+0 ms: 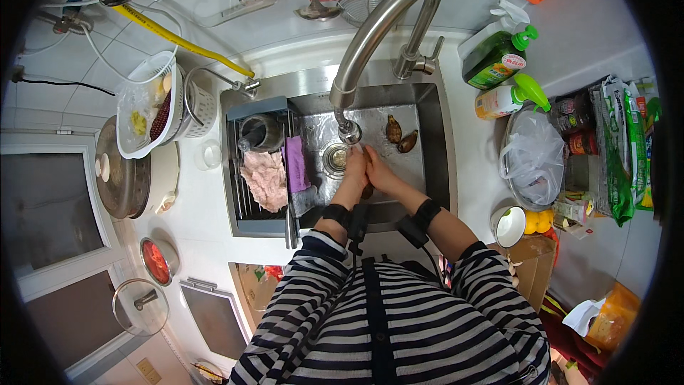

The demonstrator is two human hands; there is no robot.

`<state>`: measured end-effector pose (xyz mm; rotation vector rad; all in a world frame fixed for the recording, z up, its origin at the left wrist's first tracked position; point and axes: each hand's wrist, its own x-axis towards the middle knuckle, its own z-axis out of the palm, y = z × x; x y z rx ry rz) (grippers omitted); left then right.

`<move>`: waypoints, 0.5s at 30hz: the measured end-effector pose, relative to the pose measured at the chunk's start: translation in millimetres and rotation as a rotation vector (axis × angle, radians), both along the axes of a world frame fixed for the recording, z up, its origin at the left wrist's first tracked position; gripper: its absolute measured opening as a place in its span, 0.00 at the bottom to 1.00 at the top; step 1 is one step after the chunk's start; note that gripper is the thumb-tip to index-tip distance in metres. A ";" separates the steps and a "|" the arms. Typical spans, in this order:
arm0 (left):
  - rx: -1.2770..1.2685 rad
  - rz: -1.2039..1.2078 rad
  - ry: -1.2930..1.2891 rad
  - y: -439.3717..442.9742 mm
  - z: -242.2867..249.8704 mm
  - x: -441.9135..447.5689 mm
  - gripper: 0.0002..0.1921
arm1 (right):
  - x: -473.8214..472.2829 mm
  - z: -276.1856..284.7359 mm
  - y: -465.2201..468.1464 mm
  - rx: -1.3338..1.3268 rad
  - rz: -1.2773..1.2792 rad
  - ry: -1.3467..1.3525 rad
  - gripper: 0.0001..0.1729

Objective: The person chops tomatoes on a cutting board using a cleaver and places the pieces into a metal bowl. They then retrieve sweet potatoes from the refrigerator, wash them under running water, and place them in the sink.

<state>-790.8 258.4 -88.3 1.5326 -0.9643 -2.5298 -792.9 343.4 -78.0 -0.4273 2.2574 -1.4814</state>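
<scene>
My left hand (356, 166) and my right hand (378, 172) are pressed together under the faucet's spray head (350, 132), over the stainless steel sink (435, 144). Whether anything is held between the palms is hidden. Just below my hands, part of a brown item (367, 191) shows between the wrists. To the right, two brown, ringed root vegetables (393, 129), perhaps taro, lie on the wet sink floor. The drain strainer (335, 158) is left of my left hand.
Across the sink's left side, a grey rack (256, 105) holds a pink cloth (265, 182), a purple cloth (296, 163) and a dark cup (262, 133). A knife handle (290, 227) sticks out over the front rim. Soap bottles (494, 61) stand on the right; a vegetable basket (173, 117) is left.
</scene>
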 end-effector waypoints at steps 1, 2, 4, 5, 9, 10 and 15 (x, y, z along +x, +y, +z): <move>-0.059 0.064 0.001 4.0 7.6 2.5 0.15 | -2.3 0.5 -0.7 0.036 -0.027 -0.074 0.25; -0.062 0.034 0.033 4.8 14.6 6.1 0.15 | -7.6 3.2 -1.7 -0.017 -0.050 -0.238 0.24; -0.064 0.008 0.120 4.4 24.1 17.7 0.14 | -17.5 14.6 -3.0 -0.067 -0.124 -0.761 0.22; -0.008 -0.011 0.126 1.3 25.7 21.7 0.14 | -18.6 22.4 -4.1 -0.090 -0.122 -0.862 0.22; 0.125 -0.045 0.067 -13.4 18.5 30.5 0.15 | -14.5 52.6 -0.5 -0.167 -0.069 -1.136 0.21; 0.157 -0.041 0.020 -14.7 15.4 30.3 0.16 | -12.2 57.7 1.1 -0.175 -0.030 -1.156 0.21; 0.058 -0.033 0.038 -18.7 4.4 28.6 0.17 | -13.7 69.8 7.5 -0.073 0.091 -0.978 0.21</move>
